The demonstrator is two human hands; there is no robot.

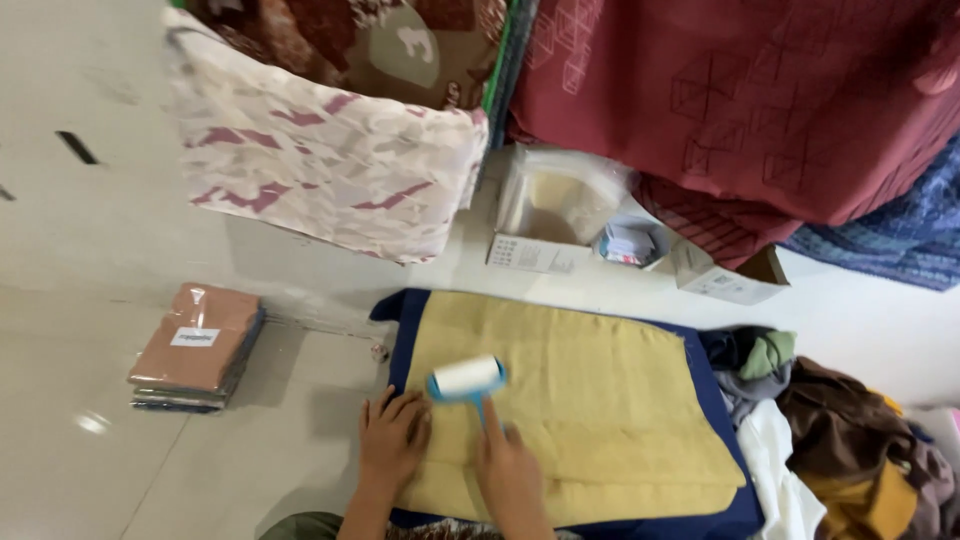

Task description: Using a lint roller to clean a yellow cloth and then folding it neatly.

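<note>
Right hand (512, 462) closes around the blue handle of a lint roller (468, 379), whose white drum rests on a folded yellow cloth (590, 400) at about 6 o'clock in the view. Left hand (393, 438) lies flat and open, fingers spread, pressing the cloth's near left corner and holding nothing. Cloth sits on a dark blue pad (712, 378) laid on the pale floor (90, 230). Roller looks light and rigid, best gripped by its slim handle; cloth looks soft and limp and likely shifts unless pinned.

At 9 o'clock, a stack of flat plastic-wrapped packets (197, 348), brown on top, carries a small white rectangular label. At 12 o'clock, a small white printed box (538, 254) stands beside clear bags. At 2 o'clock, an open cardboard carton (728, 280) with a white side.
</note>
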